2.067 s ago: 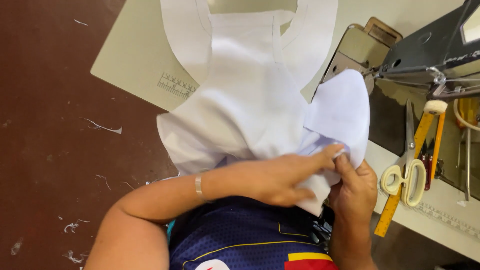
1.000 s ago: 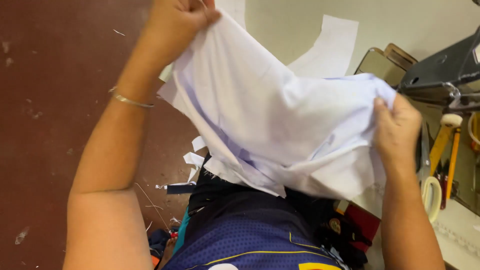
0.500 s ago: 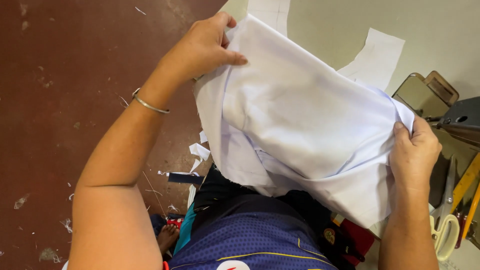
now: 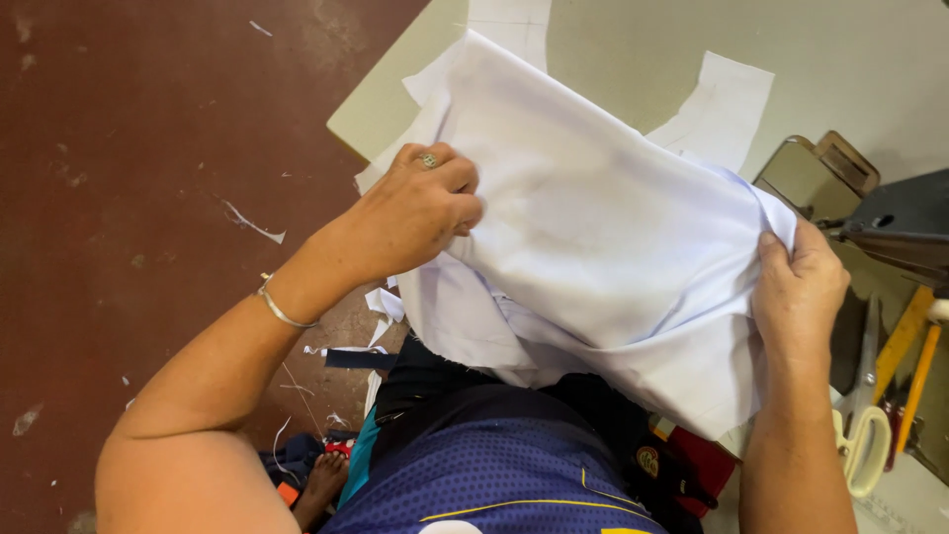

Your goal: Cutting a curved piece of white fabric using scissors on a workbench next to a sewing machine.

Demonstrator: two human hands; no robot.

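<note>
**Both hands gripping white cloth over the counter's edge**

The left hand (image 4: 420, 213) is clenching the white cloth (image 4: 603, 237) at its left side, fingers curled over the fabric and knuckles turned up; a ring is showing on one finger and a thin bangle (image 4: 280, 307) is sitting on the wrist. The right hand (image 4: 801, 287) is pinching the cloth's right edge, thumb on top and fingers tucked under the fold. The cloth is stretching between the two hands, lying partly over the near corner of the pale counter (image 4: 870, 69) and partly hanging down over the person's lap, where its lower layers are bunching against a dark blue shirt (image 4: 494, 465).

Two cut white pieces are lying flat on the counter behind the cloth: one (image 4: 727, 104) is peeking out at its upper right, another (image 4: 509, 20) is running off the top of the view. At the right edge, the dark body of a sewing machine (image 4: 905, 222) is sitting just beside the right hand. Below it, scissors (image 4: 865, 435) with pale handles are lying near the right forearm, next to a yellow ruler (image 4: 902, 341). White scraps (image 4: 252, 225) are dotting the red-brown floor (image 4: 129, 148) to the left.
</note>
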